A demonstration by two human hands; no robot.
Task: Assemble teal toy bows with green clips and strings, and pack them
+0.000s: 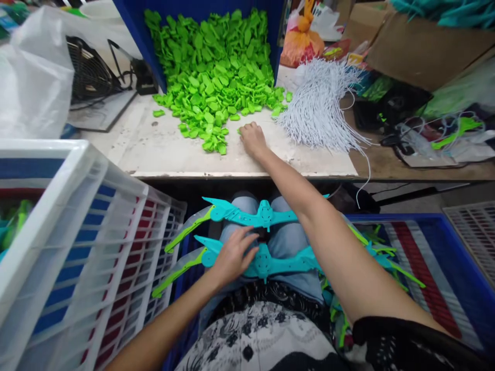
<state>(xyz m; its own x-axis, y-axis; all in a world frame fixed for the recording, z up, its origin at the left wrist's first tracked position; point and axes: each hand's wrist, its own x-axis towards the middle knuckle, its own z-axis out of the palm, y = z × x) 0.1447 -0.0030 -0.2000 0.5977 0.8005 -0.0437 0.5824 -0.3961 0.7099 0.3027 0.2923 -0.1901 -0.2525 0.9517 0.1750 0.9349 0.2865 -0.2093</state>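
Note:
Two turquoise plastic toy-bow-like parts lie across my lap, the farther one (265,214) in front of the nearer one (278,265). Each has a lime-green limb curving out to the left; my right arm covers part of their right side. My left hand (234,255) rests over the nearer part with its fingers apart, not wrapped round it. On the table, my right hand (253,140) has its fingers curled together, and a bit of green shows at the fingertips. Just beyond it spreads a heap of small lime-green plastic pieces (220,77).
The heap spills from a blue bin (135,36) onto the pale tabletop (154,154). White strings (320,103) lie to the right, one hanging over the edge. A white plastic crate (81,154) stands at my left, a blue crate (460,252) at my right.

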